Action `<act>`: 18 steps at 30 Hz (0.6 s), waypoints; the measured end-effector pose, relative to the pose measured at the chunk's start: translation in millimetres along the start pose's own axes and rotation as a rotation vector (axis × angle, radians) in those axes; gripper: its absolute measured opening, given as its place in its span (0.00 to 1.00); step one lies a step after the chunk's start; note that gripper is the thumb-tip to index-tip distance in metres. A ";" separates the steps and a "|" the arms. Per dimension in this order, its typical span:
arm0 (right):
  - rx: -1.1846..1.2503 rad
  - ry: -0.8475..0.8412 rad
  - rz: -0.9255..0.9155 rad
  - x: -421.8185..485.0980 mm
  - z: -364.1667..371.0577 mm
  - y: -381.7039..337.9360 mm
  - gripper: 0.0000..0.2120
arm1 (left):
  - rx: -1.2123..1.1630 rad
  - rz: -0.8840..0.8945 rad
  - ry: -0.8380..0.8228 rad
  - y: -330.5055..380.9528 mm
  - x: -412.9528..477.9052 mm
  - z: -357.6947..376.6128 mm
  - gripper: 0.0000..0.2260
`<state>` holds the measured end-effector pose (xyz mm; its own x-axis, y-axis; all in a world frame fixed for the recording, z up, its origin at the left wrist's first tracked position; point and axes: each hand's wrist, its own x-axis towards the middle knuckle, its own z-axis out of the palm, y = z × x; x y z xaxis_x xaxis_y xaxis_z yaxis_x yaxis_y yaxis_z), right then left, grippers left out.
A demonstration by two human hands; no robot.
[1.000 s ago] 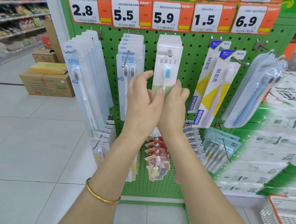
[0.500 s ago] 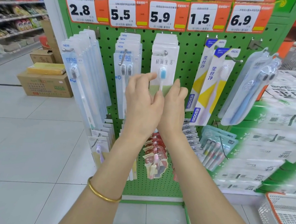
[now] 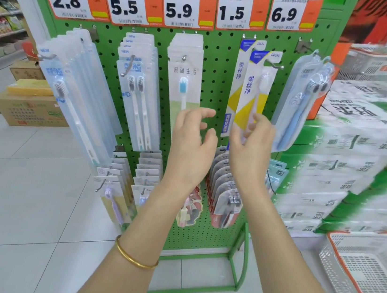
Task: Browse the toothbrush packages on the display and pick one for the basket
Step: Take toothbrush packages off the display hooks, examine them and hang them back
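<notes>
I have the right hand (image 3: 251, 151) up at the lower end of the yellow-and-white toothbrush package (image 3: 250, 90), fingers curved against it. I cannot tell whether they pinch it or only touch it. The package hangs on its hook under the 1.5 tag (image 3: 232, 12). The left hand (image 3: 191, 146) hovers loose and half spread, holding nothing, in front of the white package with the blue brush (image 3: 184, 81). The green pegboard stand (image 3: 219, 76) sits on pale floor tiles (image 3: 21, 197). The white basket (image 3: 368, 267) with an orange rim is low on the right, well apart from both hands. The yellow package reads FROG and 柔丝净.
</notes>
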<state>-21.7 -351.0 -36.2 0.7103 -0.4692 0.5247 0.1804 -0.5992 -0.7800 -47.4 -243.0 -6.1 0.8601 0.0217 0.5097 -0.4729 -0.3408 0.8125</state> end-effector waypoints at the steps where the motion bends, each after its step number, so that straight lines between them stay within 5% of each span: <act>1: 0.011 0.020 0.007 7.9 -4.7 3.0 0.23 | -0.010 -0.011 -0.028 1.1 -0.2 4.0 0.14; 8: 0.191 -0.057 0.191 53.1 -8.5 6.2 0.25 | -0.038 -0.046 -0.166 2.5 4.3 13.6 0.13; 18: 0.330 -0.031 0.265 60.5 -5.2 14.3 0.06 | -0.048 -0.035 -0.270 0.1 23.4 16.3 0.13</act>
<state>20.3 -391.2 -13.8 0.7806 -0.5565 0.2846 0.1931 -0.2183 -0.9566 -24.2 -257.8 1.3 0.8927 -0.2212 0.3925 -0.4452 -0.2993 0.8439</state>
